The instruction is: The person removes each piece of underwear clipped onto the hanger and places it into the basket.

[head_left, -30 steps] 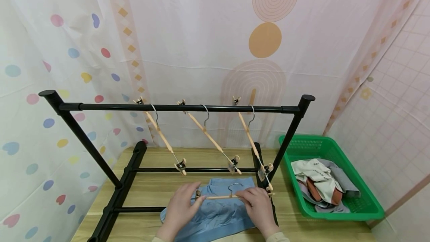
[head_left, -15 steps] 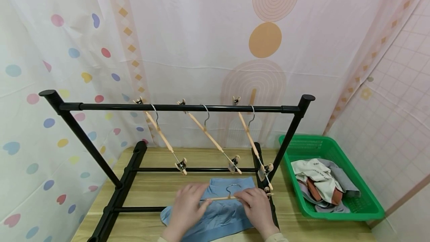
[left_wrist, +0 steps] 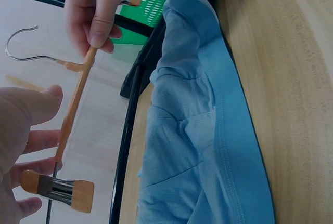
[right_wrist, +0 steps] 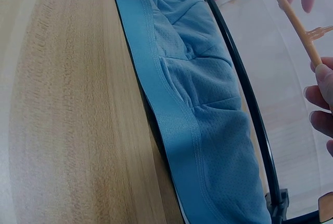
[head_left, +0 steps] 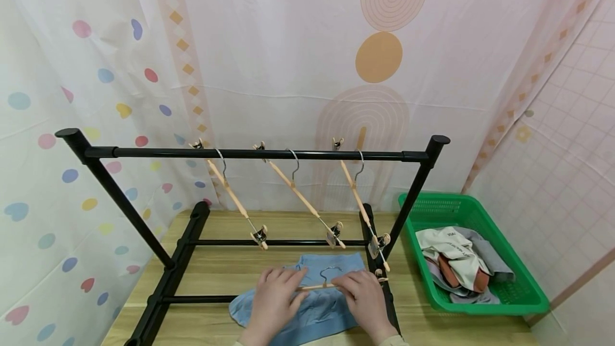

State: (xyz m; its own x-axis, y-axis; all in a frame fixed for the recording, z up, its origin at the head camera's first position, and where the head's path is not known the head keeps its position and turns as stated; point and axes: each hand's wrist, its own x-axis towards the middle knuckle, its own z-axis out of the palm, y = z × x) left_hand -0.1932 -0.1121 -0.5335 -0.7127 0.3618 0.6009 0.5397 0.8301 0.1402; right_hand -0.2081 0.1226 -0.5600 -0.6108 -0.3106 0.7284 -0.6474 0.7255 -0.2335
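Note:
In the head view a wooden clip hanger with a metal hook is held level over light blue underpants that have a wide waistband. My right hand pinches the hanger's bar right of the hook, thumb against fingers. My left hand is at the bar's left part. In the left wrist view its fingers reach behind the bar, with the thumb apart from it. A wood-and-metal clip sits on the thin rod beside those fingers. The underpants lie spread on the wooden table, waistband toward me.
A black rack stands across the table, with several uprights and low bars around the underpants. Three similar hangers hang from its top rail. At the right sits a green basket with folded grey, white and rust clothes.
My left hand has moved right along the hanger toward its middle, and its end clip is now covered in the head view. The hanger and my right hand have shifted slightly left.

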